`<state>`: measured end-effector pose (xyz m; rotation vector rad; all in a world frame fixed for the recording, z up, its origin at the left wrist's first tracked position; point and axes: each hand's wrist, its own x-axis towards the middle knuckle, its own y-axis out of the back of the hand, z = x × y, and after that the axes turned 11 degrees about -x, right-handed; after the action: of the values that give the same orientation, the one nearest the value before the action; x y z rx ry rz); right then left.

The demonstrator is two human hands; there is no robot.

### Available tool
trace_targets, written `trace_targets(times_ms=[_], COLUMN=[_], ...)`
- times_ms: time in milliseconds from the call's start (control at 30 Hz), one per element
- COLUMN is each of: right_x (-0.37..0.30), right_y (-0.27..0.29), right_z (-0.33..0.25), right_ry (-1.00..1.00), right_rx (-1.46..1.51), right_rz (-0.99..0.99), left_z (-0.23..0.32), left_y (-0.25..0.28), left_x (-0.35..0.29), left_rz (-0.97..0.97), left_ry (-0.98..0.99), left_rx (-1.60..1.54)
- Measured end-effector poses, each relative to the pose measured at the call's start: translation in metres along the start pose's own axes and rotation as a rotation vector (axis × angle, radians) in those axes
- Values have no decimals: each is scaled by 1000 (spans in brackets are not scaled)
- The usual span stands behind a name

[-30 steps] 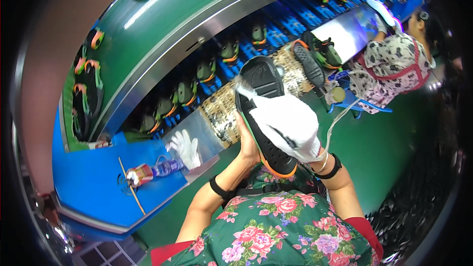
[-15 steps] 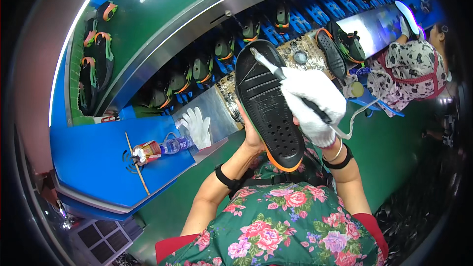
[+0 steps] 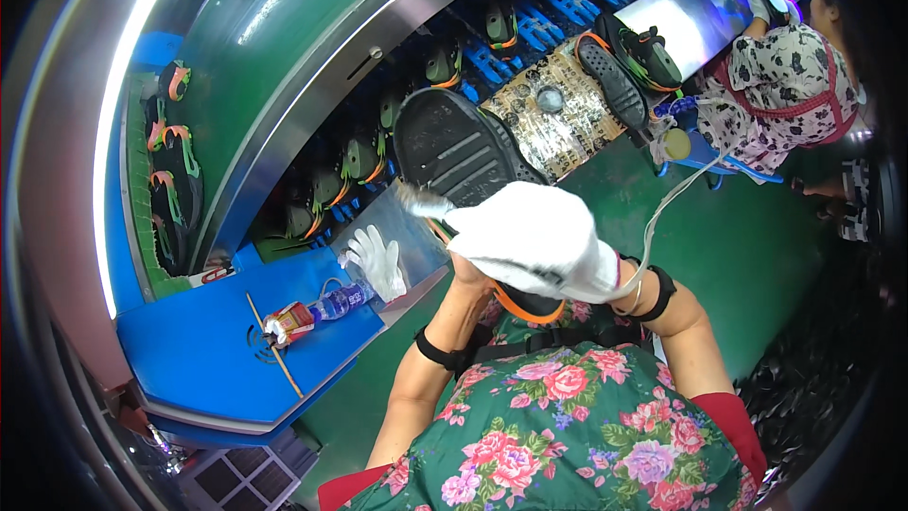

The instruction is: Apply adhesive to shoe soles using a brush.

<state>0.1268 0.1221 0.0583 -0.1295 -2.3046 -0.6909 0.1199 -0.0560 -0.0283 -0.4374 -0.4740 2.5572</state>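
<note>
A black shoe sole (image 3: 456,137) with an orange rim is held in front of me, its broad end tilted up to the left. My left hand (image 3: 470,274) is bare and wraps the sole's left edge from below; its fingers are partly hidden. Across the sole lies my right hand (image 3: 534,237) in a white glove, closed on a brush (image 3: 427,203) with pale bristles. The bristles are beside the sole's left edge; whether they touch it I cannot tell. The glove covers the middle of the sole, and the handle is mostly hidden.
A blue table (image 3: 180,350) at left bears a white glove (image 3: 376,263), a plastic bottle (image 3: 340,301) and a thin stick (image 3: 288,374). Another sole (image 3: 613,85) and a shoe (image 3: 648,57) rest beyond a taped surface (image 3: 567,128). A person (image 3: 785,95) works at far right.
The brush in my right hand has moved from the sole's upper end down to its left edge. The sole leans further left, and the whole view has shifted.
</note>
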Motion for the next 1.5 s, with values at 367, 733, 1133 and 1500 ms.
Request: trace_targets(times_ms=[367, 733, 1133, 1500], right_x=[12, 0, -12, -14], right_y=[29, 40, 32, 46], right_z=[12, 20, 19, 16], right_ry=[12, -31, -67, 41], right_rx=[228, 155, 97, 51], right_rz=[-115, -114, -91, -66], left_z=[-23, 18, 42, 51], left_y=[20, -13, -14, -23], left_x=[12, 32, 49, 64], left_rz=[-53, -107, -308, -207], left_ry=[38, 32, 34, -79], left_rx=[-1066, -836, -825, -880])
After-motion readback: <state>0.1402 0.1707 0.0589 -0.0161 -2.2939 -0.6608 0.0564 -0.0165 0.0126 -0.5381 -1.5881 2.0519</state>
